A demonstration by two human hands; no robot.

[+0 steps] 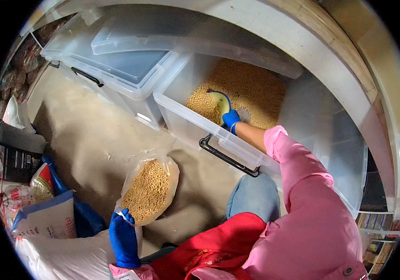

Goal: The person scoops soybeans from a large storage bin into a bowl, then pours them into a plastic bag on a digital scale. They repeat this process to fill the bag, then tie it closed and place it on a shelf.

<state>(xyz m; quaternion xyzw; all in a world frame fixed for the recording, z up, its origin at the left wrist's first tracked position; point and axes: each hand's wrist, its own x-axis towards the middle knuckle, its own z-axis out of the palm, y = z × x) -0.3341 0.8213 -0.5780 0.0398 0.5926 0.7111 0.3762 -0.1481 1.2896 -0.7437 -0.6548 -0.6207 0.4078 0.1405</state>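
Soybeans (245,87) fill part of a large clear plastic storage bin (193,119) with a black handle. My right hand (231,118), in a blue glove, reaches over the bin's near wall and grips a round, pale yellow-green scoop or bowl with a blue rim (221,103), which is tilted among the beans. At the lower left, my left hand (125,234), also blue-gloved, pinches the edge of a clear plastic bag (172,171). The bag holds many soybeans and hangs or rests above the floor; which one I cannot tell.
Left of the bin stands a second clear bin (116,70) with its lid on. White sacks (63,255), a printed sack (49,220) and a black-labelled container (18,154) crowd the lower left. A translucent lid (193,45) lies across the bins' back. Shelves (378,238) hold packages at the right.
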